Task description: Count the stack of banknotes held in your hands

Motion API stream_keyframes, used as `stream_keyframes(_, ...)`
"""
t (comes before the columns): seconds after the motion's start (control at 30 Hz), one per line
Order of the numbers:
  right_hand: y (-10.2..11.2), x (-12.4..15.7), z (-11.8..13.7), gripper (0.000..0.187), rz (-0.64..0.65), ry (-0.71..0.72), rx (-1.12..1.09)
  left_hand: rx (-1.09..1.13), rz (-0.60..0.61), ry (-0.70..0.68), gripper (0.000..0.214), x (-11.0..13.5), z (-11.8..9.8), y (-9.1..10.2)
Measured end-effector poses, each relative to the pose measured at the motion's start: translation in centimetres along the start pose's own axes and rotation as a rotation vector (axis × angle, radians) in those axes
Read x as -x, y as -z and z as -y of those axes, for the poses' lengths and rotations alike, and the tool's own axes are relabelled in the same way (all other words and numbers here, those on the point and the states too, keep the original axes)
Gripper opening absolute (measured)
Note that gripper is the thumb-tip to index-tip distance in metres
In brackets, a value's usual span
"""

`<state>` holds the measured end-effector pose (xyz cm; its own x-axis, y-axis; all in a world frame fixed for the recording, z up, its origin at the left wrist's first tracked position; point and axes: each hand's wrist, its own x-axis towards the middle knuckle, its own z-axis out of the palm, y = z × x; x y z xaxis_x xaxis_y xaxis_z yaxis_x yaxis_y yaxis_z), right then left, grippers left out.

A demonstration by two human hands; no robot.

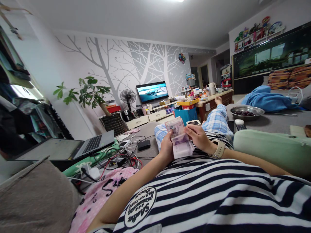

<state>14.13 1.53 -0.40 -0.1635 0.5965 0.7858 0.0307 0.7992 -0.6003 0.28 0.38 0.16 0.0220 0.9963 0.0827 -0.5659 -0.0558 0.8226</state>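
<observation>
A folded stack of banknotes [181, 139], the top one marked with a 5, is held up over my lap. My left hand [167, 145] grips the stack along its left side, thumb on top. At the upper right edge of the notes, my right hand [198, 137] pinches a note between thumb and fingers. A pale watch [220, 149] is on my right wrist. Just behind the notes lies a white-edged device with a dark screen [193, 122], partly hidden by my right hand.
To the left are an open laptop [93, 144], tangled cables, a black box [144, 145] and a pink blanket [107, 191]. On the right sit a green cushion [269, 149], a metal bowl [247, 112] of dark round fruit and a blue cloth [267, 98]. A cluttered wooden table [215, 99] stands ahead.
</observation>
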Motion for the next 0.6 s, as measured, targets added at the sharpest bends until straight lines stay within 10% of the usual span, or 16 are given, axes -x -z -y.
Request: stream_keyframes(0.6,0.1,-0.8,-2.1,0.035,-0.154,-0.142,0.063,-0.057,0.069,-0.073,0.030,-0.3,0.3,1.1)
